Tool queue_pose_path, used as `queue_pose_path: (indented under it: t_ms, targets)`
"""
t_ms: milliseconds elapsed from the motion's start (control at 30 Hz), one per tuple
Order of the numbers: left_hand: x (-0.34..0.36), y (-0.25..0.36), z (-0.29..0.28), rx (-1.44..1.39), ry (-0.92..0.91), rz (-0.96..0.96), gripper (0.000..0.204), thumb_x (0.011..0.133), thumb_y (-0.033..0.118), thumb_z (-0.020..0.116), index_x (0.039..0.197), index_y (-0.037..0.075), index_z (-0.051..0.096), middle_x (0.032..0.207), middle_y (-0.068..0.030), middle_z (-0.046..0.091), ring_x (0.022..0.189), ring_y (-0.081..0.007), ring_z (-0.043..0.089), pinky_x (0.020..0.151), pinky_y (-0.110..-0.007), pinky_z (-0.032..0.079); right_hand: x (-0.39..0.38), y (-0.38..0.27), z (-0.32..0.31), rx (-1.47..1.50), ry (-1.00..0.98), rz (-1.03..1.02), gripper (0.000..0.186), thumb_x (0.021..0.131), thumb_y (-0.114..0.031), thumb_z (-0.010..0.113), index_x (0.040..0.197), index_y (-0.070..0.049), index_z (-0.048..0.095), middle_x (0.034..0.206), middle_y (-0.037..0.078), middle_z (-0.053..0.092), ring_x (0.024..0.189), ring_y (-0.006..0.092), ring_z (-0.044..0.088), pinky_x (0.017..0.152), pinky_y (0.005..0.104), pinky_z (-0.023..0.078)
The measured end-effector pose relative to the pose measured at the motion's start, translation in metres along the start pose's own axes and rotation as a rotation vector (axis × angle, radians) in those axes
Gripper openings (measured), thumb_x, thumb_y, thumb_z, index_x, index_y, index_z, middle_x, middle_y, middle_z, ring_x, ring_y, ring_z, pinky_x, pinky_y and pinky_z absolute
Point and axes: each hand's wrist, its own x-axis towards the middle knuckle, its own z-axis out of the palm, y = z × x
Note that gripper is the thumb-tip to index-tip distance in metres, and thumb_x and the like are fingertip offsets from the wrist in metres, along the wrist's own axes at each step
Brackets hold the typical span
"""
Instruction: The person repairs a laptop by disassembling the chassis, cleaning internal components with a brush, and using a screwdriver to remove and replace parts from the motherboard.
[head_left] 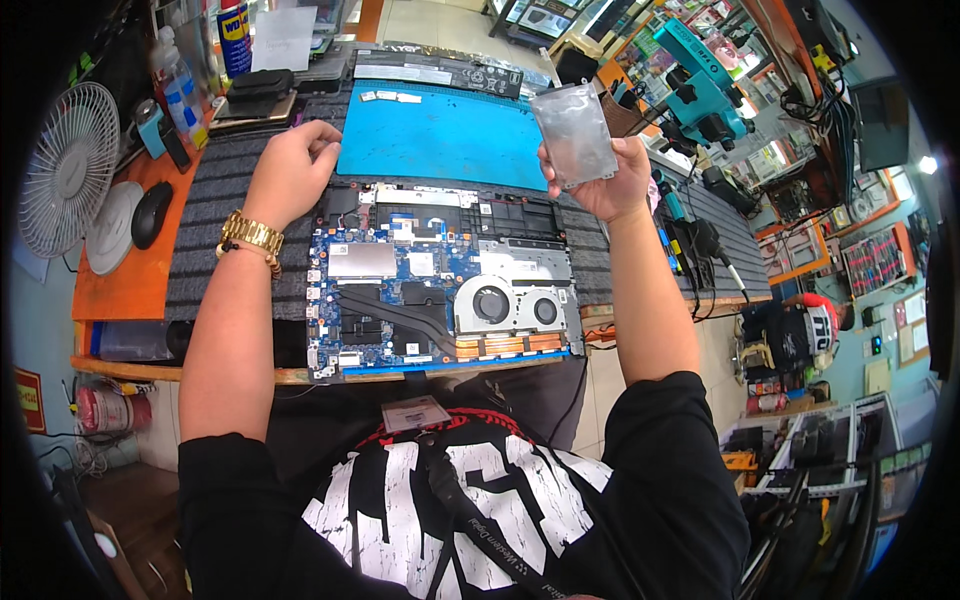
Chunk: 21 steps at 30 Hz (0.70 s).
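My right hand [610, 185] grips a thin rectangular metal plate [575, 135] with small tabs at its corners, raised above the right edge of a blue work mat [440, 130]. Beside the mat's left edge is my left hand [305, 165], its fingers curled in toward the thumb; whatever may be between them is hidden. Below both hands lies an opened laptop base [445, 280], its blue circuit board, two fans [490, 305] and copper heat pipes [510, 345] exposed.
Along the mat's far edge lies a long black laptop battery [440, 75]. A white fan [70, 170] and a black mouse [151, 215] stand at the left. A teal microscope [700, 85] rises at the back right, with tools [670, 240] below it. Another person [800, 335] is farther right.
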Motion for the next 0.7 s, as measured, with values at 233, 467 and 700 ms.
queue_pose_path:
  t_ms: [233, 467, 700]
  targets:
    - [-0.001, -0.003, -0.001, 0.004, 0.007, 0.027, 0.024, 0.105, 0.017, 0.075, 0.12, -0.001, 0.082, 0.097, -0.018, 0.084, 0.086, -0.0299, 0.081, 0.08, -0.041, 0.061, -0.028, 0.01, 0.006, 0.224, -0.102, -0.075, 0.096, 0.093, -0.057, 0.061, 0.165, 0.005, 0.051, 0.139, 0.034, 0.069, 0.11, 0.042, 0.074, 0.086, 0.0578, 0.064]
    - [0.0, 0.032, -0.004, -0.131, -0.099, 0.175, 0.022, 0.113, 0.016, 0.072, 0.126, -0.001, 0.08, 0.1, -0.0018, 0.078, 0.088, -0.0086, 0.069, 0.081, -0.028, 0.056, -0.087, 0.026, 0.042, 0.37, -0.051, -0.195, 0.094, 0.095, -0.059, 0.062, 0.167, 0.001, 0.052, 0.141, 0.033, 0.068, 0.112, 0.0424, 0.075, 0.082, 0.0573, 0.065]
    - [-0.049, 0.179, 0.025, -0.705, -0.681, 0.204, 0.082, 0.108, 0.055, 0.079, 0.166, -0.001, 0.058, 0.151, -0.0104, 0.069, 0.142, -0.0204, 0.062, 0.114, -0.038, 0.053, -0.137, 0.075, 0.126, 0.679, -0.143, -0.242, 0.098, 0.098, -0.06, 0.06, 0.17, 0.004, 0.046, 0.142, 0.035, 0.068, 0.117, 0.043, 0.077, 0.078, 0.0581, 0.071]
